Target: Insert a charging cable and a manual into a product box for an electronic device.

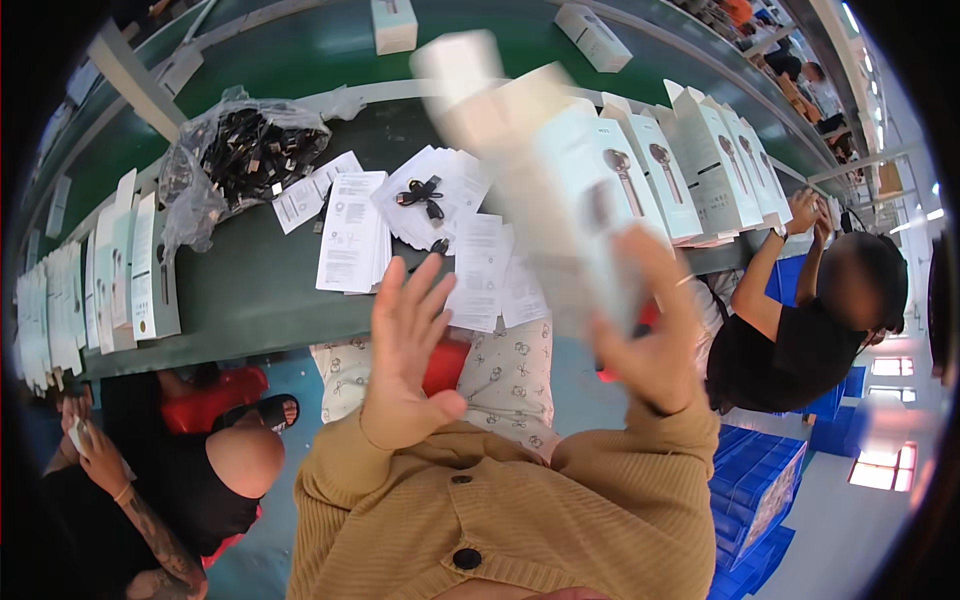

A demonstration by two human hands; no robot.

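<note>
My right hand (655,335) is closed around a tall white carton (555,205), smeared by motion, with its top flaps sticking up. A dark picture shows faintly on its side. My left hand (405,345) is empty, fingers spread, just in front of the leaflets. A thick stack of printed leaflets (350,235) lies on the green table beside several loose leaflets (478,265). On the loose sheets rests a coiled black cable (420,195), and another dark cable end (438,248) lies close to my left fingertips.
A clear plastic bag (190,215) of black cables lies at the back left. Rows of white cartons stand at the left (150,270) and right (665,180). More cartons (592,38) sit on a green conveyor behind. Co-workers sit on both sides; blue crates (750,490) are lower right.
</note>
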